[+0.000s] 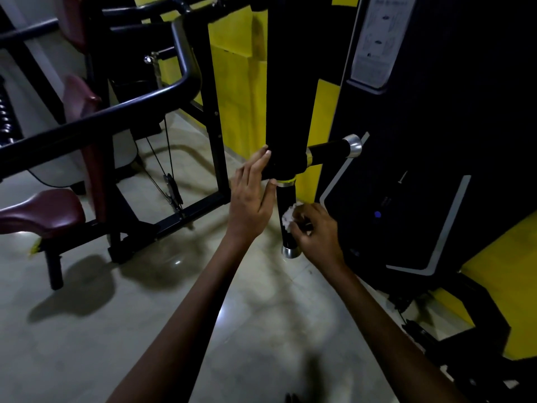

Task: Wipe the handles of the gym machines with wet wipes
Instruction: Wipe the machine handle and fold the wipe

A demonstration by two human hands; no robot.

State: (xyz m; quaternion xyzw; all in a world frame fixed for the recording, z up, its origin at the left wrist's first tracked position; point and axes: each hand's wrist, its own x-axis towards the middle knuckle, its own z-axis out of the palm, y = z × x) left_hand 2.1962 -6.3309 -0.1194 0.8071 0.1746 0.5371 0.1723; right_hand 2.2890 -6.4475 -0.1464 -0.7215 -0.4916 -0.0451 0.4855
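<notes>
My right hand (315, 231) is curled around a bunched white wet wipe (290, 217), pressing it against the right side of the short black handle (286, 219) that hangs down from the machine arm. My left hand (252, 196) is mostly open, fingers straight and laid against the thick black arm (286, 112) just above that handle, the thumb touching the metal collar at its top; it grips nothing, it only steadies the arm.

The handle ends in a silver cap (291, 252) just below my right hand. A second handle (334, 151) sticks out to the right from the same joint, also with a silver end, well clear of the wipe.

I judge I am in the middle of wiping the hanging handle. The next move calls for running the wipe around the grip and down to the cap, then shifting it to the side handle, with my left hand holding the arm from swinging.

To the left stands another machine with a dark red seat (40, 210) on the pale tiled floor (145, 330).
</notes>
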